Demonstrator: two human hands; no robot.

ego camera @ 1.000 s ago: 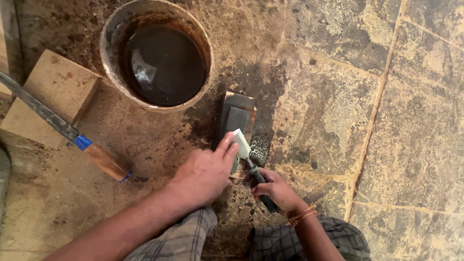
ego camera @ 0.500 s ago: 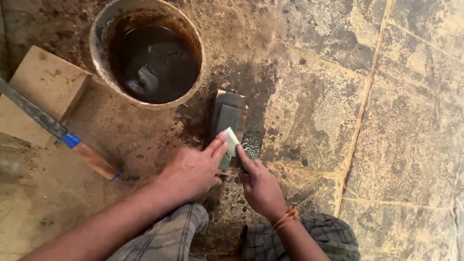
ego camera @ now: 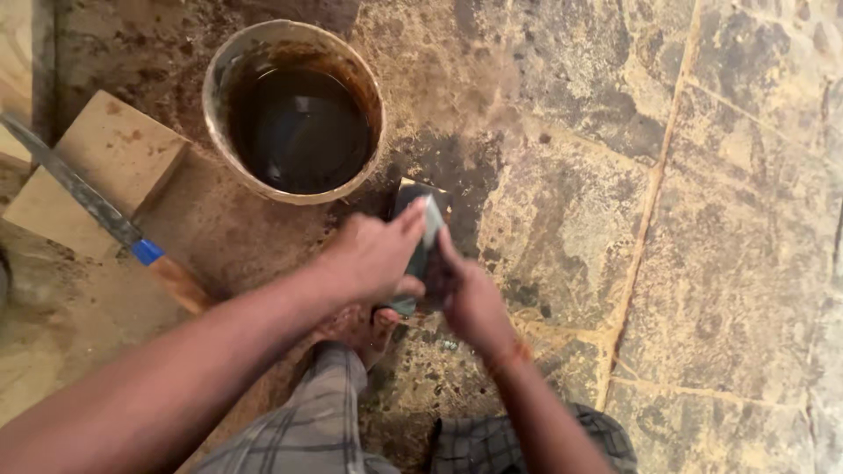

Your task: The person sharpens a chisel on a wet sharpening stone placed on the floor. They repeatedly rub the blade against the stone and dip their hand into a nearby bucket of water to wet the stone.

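A dark rectangular sharpening stone (ego camera: 411, 195) lies on the wet stone floor, mostly covered by my hands. My left hand (ego camera: 373, 254) presses its fingertips on a flat metal blade (ego camera: 432, 219) that lies on the stone. My right hand (ego camera: 470, 294) grips the blade's handle end; the handle itself is hidden inside the fist. Both hands sit over the stone's near half. My bare foot (ego camera: 356, 329) rests just below the stone.
A round bucket (ego camera: 230, 79) of dark water stands just behind and left of the stone. To the left lie a wooden block (ego camera: 105, 167) and a long tool (ego camera: 79, 193) with a blue band and wooden handle. Cracked stone slabs (ego camera: 720, 219) extend to the right.
Both hands have pushed the blade forward along the stone, away from me. The camera has also shifted, so the bucket sits closer to the centre.
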